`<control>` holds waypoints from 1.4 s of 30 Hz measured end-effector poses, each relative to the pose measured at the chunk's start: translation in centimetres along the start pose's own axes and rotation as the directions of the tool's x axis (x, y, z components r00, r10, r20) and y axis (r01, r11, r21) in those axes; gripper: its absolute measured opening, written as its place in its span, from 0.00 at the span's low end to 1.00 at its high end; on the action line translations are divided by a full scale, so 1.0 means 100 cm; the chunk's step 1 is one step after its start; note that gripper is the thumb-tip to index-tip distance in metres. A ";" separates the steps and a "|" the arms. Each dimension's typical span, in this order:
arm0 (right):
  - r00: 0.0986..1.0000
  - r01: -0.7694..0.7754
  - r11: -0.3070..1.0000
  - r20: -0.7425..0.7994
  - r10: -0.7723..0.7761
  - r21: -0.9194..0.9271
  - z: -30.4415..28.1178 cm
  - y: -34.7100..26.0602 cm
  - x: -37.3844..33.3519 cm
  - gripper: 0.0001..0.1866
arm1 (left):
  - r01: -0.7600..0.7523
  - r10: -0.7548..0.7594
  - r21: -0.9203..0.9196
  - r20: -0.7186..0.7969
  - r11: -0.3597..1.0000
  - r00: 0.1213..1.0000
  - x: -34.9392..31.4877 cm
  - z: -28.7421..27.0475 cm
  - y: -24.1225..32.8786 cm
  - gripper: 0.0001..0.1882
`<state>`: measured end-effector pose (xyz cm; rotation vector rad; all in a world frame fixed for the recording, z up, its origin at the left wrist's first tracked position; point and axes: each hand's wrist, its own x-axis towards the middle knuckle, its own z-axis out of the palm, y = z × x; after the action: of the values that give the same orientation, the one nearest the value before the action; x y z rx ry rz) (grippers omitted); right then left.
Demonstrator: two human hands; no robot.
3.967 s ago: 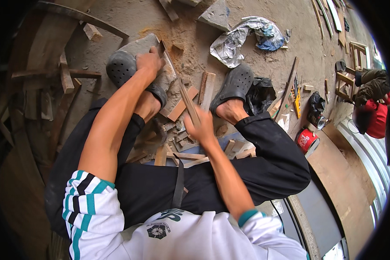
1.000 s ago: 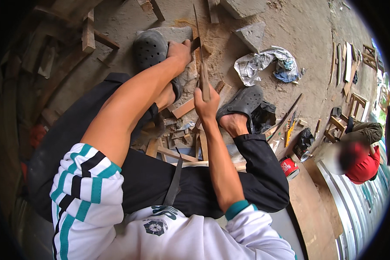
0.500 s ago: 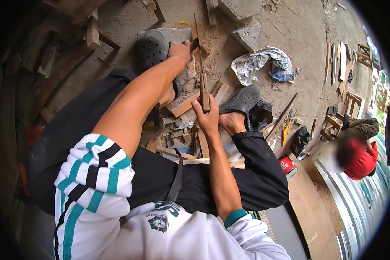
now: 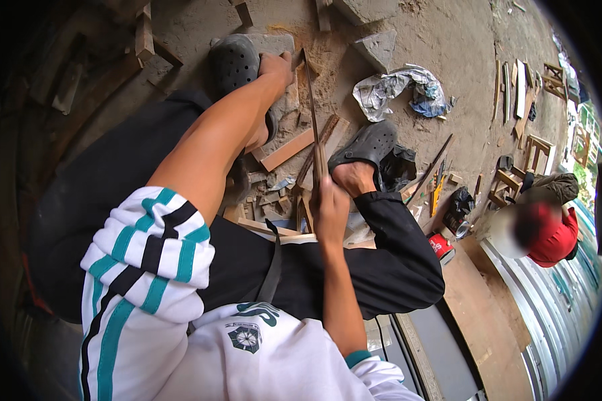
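Right hand (image 4: 329, 208) closed around the lower part of a thin wooden strip (image 4: 312, 107), which runs up and away over the ground between the two feet. Left hand (image 4: 276, 67) at the far end of an outstretched arm, fingers curled down onto a grey stone block (image 4: 274, 44); whether it grips the strip's top end cannot be told. The strip's upper end passes just beside that hand.

Grey perforated clogs on both feet: left clog (image 4: 234, 61) touching the stone block, right clog (image 4: 369, 144) just right of the strip. Short wood offcuts (image 4: 289, 148) lie in a heap between the feet on sandy ground. Crumpled paper and cloth (image 4: 401, 90) lies beyond the right clog. A red can (image 4: 441, 246) sits near the right knee. At far right, a person in a red top (image 4: 554, 234) crouches among small wooden frames (image 4: 538, 150).
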<state>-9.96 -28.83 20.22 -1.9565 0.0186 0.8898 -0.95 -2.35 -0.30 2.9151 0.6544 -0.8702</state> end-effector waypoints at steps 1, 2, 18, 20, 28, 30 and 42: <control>0.999 -0.041 0.999 -0.027 0.041 0.003 -0.002 -0.007 -0.021 0.26 | 0.016 -0.015 -0.027 0.030 0.999 0.999 -0.001 -0.005 -0.001 0.29; 1.000 -0.021 0.999 -0.022 0.021 0.024 -0.001 -0.001 -0.014 0.26 | 0.019 -0.019 -0.009 0.009 1.000 1.000 0.001 -0.009 -0.003 0.28; 0.993 0.105 0.994 -0.043 -0.106 -0.022 0.027 0.016 0.042 0.25 | -0.010 0.010 -0.010 0.022 1.000 1.000 -0.008 -0.010 0.003 0.20; 0.994 0.081 0.997 -0.078 -0.081 -0.004 0.045 0.017 0.071 0.25 | -0.013 0.013 -0.028 0.020 1.000 1.000 0.001 -0.006 0.002 0.20; 0.999 -0.046 0.998 0.010 0.046 0.036 0.002 0.007 -0.019 0.25 | 0.015 -0.014 -0.059 0.013 0.998 1.000 -0.011 -0.008 0.000 0.20; 1.000 0.024 1.000 0.011 -0.024 0.015 0.016 0.009 0.024 0.26 | 0.016 -0.018 -0.125 -0.017 0.992 1.000 -0.007 -0.003 0.000 0.21; 0.998 0.058 0.997 0.000 -0.058 -0.053 0.023 -0.007 0.039 0.25 | -0.029 0.029 -0.003 -0.003 1.000 1.000 -0.008 -0.008 -0.002 0.26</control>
<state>-8.20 -25.38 17.78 -1.9970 -0.0613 0.8593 -1.18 -2.38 0.80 2.9162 0.6117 -0.8612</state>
